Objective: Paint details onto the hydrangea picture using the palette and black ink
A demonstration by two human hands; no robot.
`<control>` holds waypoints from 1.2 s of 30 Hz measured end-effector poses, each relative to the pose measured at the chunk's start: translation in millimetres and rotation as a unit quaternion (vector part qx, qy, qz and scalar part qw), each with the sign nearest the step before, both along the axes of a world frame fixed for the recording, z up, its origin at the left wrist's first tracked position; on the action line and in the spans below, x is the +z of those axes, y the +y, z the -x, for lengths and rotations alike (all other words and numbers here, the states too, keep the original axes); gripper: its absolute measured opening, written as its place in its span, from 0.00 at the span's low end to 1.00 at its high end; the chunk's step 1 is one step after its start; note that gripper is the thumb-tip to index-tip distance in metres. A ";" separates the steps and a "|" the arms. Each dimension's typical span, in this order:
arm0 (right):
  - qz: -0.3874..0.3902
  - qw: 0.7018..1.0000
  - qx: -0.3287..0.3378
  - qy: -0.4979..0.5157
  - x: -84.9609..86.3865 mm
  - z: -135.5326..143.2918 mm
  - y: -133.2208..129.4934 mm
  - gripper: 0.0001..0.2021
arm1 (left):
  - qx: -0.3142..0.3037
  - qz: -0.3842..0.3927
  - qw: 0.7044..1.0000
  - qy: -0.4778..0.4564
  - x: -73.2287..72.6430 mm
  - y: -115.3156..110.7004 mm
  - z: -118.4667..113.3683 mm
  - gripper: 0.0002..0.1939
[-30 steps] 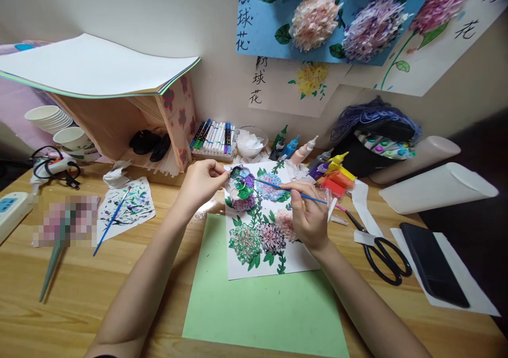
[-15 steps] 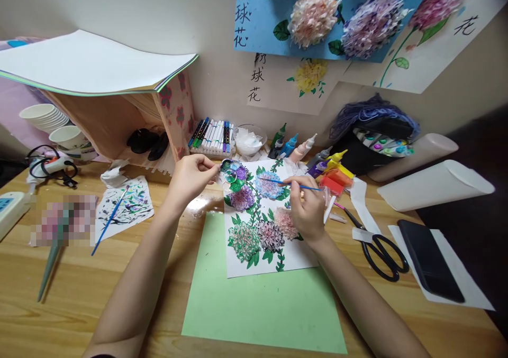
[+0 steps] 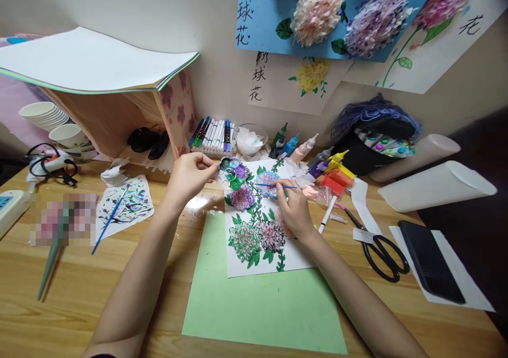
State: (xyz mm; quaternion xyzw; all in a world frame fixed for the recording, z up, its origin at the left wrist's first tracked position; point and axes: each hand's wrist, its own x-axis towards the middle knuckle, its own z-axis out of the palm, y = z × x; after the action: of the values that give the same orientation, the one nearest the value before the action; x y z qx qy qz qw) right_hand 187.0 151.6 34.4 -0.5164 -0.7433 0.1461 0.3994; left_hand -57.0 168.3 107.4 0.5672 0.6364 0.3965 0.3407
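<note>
Left hand (image 3: 194, 181): fingertips pinched narrow on the outer rim of the paint palette (image 3: 235, 174).
Right hand (image 3: 293, 210): fingers closed round the thin blue paintbrush (image 3: 280, 185), its tip pointing left toward the palette; whether it touches anything is too small to tell.
Palette: over the upper left corner of the flower picture (image 3: 238, 269), smeared with purple, green and dark paint.
Flower picture: partly on the pale green sheet (image 3: 262, 315), whose near part lies bare on the desk (image 3: 47, 326).
In the way: the palette covers the picture's upper left corner; the right hand hides part of the pink flower and the picture's right edge.
Behind the picture: paint bottles (image 3: 291, 146) close past its upper right corner — further left, a bowl (image 3: 251, 144) of white scraps and a row of markers (image 3: 214, 135).
Right of the picture: a white pen (image 3: 327, 215) just beside its edge, then the black-handled scissors (image 3: 383, 257), and a dark phone (image 3: 431, 263) on white paper near the desk's right edge.
Left side: another brush (image 3: 111, 218) across a paint-spotted paper (image 3: 137, 204) — well apart from the picture; stacked paper cups (image 3: 43, 113) stand behind.
Wall: a blue poster (image 3: 273, 43) with raised flowers hangs above the bottles.
</note>
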 end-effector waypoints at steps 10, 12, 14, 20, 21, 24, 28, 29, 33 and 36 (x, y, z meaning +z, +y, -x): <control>-0.002 1.000 0.003 -0.003 0.4 -0.6 -0.1 0.12 | 0.000 0.001 1.000 -0.007 1.9 -0.2 -1.0 0.12; -0.002 1.000 0.000 -0.007 0.2 -0.7 -0.1 0.12 | 0.000 0.000 1.000 -0.006 1.9 -0.1 -0.9 0.12; -0.006 1.000 -0.003 -0.008 0.5 -0.9 -0.3 0.12 | 0.000 0.000 1.000 -0.004 1.7 0.1 -0.8 0.12; -0.016 1.000 0.010 -0.020 -0.9 -0.6 0.2 0.11 | -0.002 -0.002 1.000 -0.003 1.6 0.0 -1.2 0.12; -0.015 1.000 0.008 -0.021 -1.3 -0.6 0.4 0.11 | -0.001 -0.002 1.000 -0.003 1.6 -0.1 -1.2 0.12; -0.026 1.000 0.001 -0.014 0.2 -0.7 -0.2 0.11 | -0.001 -0.001 1.000 -0.004 1.3 -0.6 -0.8 0.12; -0.094 0.995 -0.008 0.013 11.7 -1.5 -5.7 0.10 | -0.001 -0.003 1.000 -0.001 0.3 -0.3 -0.2 0.12; -0.113 0.993 -0.012 0.026 15.7 -1.8 -7.9 0.10 | -0.001 -0.003 1.000 0.001 0.0 -0.1 -0.5 0.12; -0.160 0.981 -0.012 0.113 29.3 -1.8 -17.4 0.11 | -0.009 0.007 1.000 0.000 -1.9 1.0 -3.3 0.12; -0.156 0.979 0.013 0.133 33.5 -0.1 -22.2 0.11 | -0.022 0.006 1.000 0.010 -4.2 1.4 -5.8 0.12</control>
State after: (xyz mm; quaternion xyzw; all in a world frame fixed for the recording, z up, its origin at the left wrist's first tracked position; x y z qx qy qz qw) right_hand 187.1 129.4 67.8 -0.4140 -0.7037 0.1011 0.5685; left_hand -51.2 169.7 103.1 0.5828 0.6293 0.3795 0.3468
